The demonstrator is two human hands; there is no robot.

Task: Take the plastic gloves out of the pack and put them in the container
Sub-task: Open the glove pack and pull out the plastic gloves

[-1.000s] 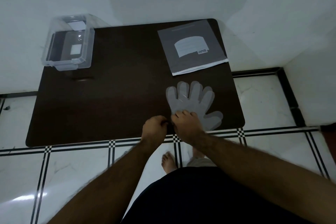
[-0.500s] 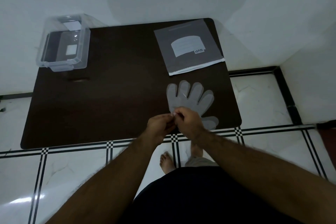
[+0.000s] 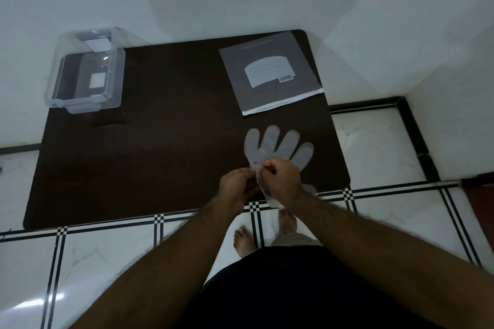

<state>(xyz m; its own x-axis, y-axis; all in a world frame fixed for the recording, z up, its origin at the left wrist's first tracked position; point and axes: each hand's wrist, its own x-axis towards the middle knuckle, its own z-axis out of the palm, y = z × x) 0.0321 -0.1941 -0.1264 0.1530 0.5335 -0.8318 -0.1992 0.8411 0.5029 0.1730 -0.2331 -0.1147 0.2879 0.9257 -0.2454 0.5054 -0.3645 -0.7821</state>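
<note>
While the gloves lie near the front edge: both hands work together at the cuff of the flat stack.
Step in hand: it seems a single thin glove is being peeled from the plastic gloves (image 3: 278, 145); nothing is in the container yet, as far as I can see.
Left hand (image 3: 236, 187): fingers curled, pinching a crumpled bit of clear film.
Right hand (image 3: 280, 180): also closed in a pinch on the same film, touching the left hand.
Gloves: flat on the dark surface (image 3: 160, 155), fingers pointing away from the person, just in front of the pack.
Pack (image 3: 270, 72): grey pouch at the far right of the surface, lying flat.
Container (image 3: 87, 72): clear box with no lid, at the far left corner, well apart from the gloves.
Next move: I judge the film must be separated cleanly, then carried across to the left; the plastic is light and may cling.
</note>
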